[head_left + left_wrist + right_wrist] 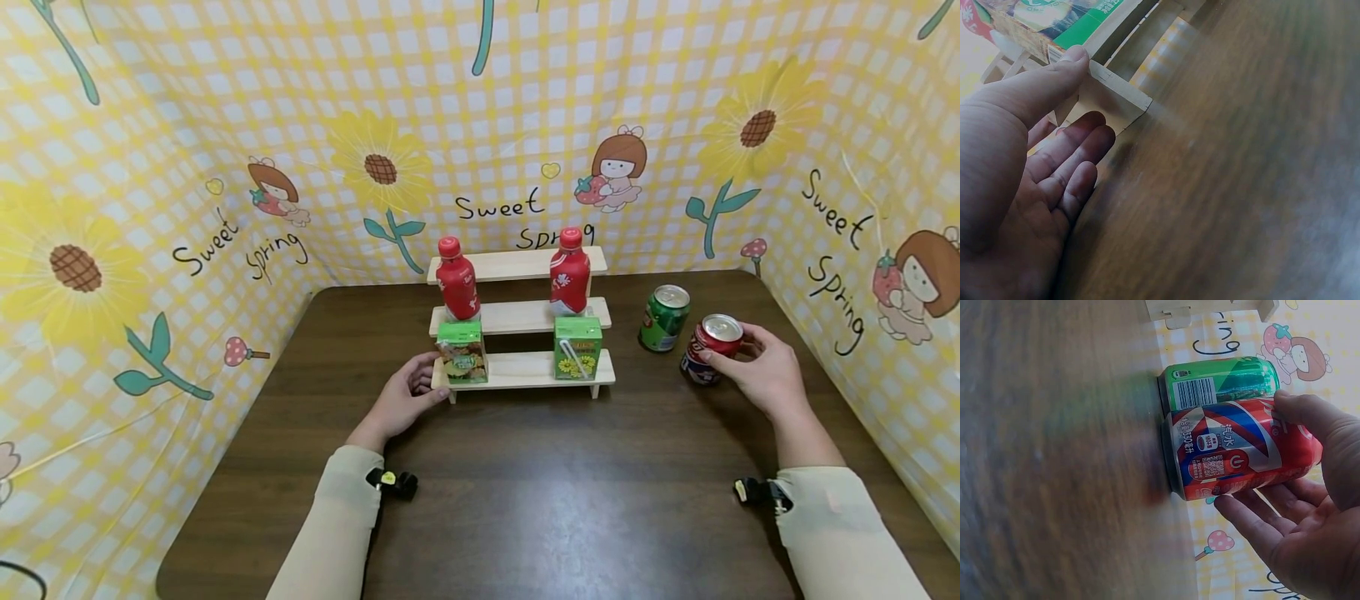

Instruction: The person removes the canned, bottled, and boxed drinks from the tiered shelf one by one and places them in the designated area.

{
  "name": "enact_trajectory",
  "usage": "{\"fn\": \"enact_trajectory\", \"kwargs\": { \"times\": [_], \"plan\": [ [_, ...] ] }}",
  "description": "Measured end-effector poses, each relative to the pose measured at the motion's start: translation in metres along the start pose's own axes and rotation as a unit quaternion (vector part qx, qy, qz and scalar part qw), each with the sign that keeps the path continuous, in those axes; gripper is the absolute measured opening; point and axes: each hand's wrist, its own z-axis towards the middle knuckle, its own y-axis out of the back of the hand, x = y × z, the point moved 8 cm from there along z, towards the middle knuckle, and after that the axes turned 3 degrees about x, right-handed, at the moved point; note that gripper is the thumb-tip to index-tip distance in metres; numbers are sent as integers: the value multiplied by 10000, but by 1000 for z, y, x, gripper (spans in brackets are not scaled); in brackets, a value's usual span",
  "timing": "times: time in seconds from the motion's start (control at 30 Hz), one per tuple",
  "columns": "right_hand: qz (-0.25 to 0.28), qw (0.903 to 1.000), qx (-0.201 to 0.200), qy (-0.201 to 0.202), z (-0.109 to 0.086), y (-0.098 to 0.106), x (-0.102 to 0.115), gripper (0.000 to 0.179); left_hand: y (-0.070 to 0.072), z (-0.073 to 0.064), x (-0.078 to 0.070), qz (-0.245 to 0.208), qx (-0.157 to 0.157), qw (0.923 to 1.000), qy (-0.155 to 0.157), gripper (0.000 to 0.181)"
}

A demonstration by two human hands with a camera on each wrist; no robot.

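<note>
A three-step wooden display shelf (517,371) stands on the table. My left hand (402,398) holds its lower left end, thumb (1060,72) against the step's edge and fingers around the side; part of the index finger is hidden behind the wood. On the right, my right hand (765,375) grips a red soda can (705,367) between thumb and fingers. Whether the can's base touches the table I cannot tell. Beside it, to the back left, a green soda can (664,321) stands upright, partly covered by the red one in the right wrist view.
On the bottom step stand two green juice cartons, a left one (462,354) and a right one (577,350) with a straw. Two red bottles, left (457,283) and right (570,275), stand on the middle step. Yellow checked cloth (495,125) walls the brown table (525,500).
</note>
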Motion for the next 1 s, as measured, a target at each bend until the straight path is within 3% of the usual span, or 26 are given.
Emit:
{"fn": "enact_trajectory", "kwargs": {
  "times": [0.37,0.6,0.83,1.0],
  "plan": [
    [-139,9999,-2,61,-1,3,6,86,2,1,1,41,2,10000,25,67],
    [335,9990,-286,68,-2,10,13,81,1,1,2,60,-15,10000,-4,66],
    [316,9953,-719,567,-4,22,35,72,0,1,1,4,-20,10000,-56,66],
    [376,9941,-744,688,-3,24,53,70,0,1,2,9,-26,10000,4,67]
  ]
}}
